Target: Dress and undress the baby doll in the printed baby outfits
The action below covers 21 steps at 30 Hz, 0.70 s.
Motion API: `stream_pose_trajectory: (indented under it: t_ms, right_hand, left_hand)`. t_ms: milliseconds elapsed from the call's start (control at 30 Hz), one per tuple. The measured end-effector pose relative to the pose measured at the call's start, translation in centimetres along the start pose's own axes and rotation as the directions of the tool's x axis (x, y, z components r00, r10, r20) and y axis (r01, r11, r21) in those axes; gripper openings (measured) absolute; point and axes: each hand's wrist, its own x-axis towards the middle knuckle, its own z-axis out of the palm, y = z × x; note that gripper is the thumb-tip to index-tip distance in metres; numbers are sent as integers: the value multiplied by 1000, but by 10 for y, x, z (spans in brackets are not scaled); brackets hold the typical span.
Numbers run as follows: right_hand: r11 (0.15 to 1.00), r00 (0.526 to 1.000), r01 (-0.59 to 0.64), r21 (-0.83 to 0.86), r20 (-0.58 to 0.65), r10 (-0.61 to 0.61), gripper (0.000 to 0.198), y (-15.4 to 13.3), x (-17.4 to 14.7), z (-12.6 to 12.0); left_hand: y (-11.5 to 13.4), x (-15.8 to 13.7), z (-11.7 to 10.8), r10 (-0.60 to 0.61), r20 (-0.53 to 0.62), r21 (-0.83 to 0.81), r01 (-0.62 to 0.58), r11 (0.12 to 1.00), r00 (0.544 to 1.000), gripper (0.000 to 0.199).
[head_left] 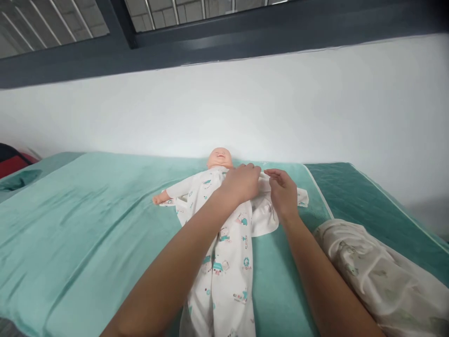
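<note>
A baby doll (219,159) lies on its back, head toward the wall, with its face up. Over its body is a white baby outfit (242,234) printed with small teal and red figures, its long legs stretching toward me. On the left a white sleeve covers the doll's arm, and the doll's bare hand (160,198) shows at the end. My left hand (244,181) is curled over the doll's shoulder on the right, closed on the sleeve cloth. Close beside it, my right hand (282,191) has bent fingers on the same sleeve (302,197); the fingertips are partly hidden.
A light teal sheet (105,224) with creases spreads under the doll, with a darker green quilted cover (336,187) to the right. A bundled pale printed cloth (379,276) sits at the lower right. Behind are a white wall (196,112) and a dark window frame (210,42).
</note>
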Motion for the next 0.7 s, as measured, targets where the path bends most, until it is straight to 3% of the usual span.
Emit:
stream_pose_trajectory:
  t_ms: [67,133,200,267,333,467,600,700]
  right_hand:
    - [995,997,4,-102,71,4,30,-7,-9,8]
    - [982,990,23,-185,143,3,31,-15,-20,16]
    - [974,974,67,-217,224,-18,35,-23,-30,24]
    - [976,952,117,-184,300,-58,37,-28,-38,32]
    - [983,932,138,-120,350,-88,37,-30,-43,38]
    - [993,918,106,-47,389,-79,39,-29,-42,45]
    - [994,904,80,-77,426,-39,42,-30,-36,51]
    - [978,911,152,-142,404,-82,38,-31,-33,55]
  left_hand:
    - [-22,-29,0,-105,-178,-135,82,987,978,26]
    - [-49,-56,9,-274,-304,-309,177,934,913,25]
    - [-72,-77,26,-429,-343,-537,200,820,835,27]
    - [-87,-89,42,-502,-323,-704,152,694,802,31]
    - [-93,-94,52,-507,-301,-777,100,621,808,34]
    - [-92,-94,52,-481,-284,-799,72,597,829,37]
    - [-90,-92,51,-475,-300,-782,72,619,827,40]
    - [-89,-90,55,-444,-415,-706,27,708,794,27]
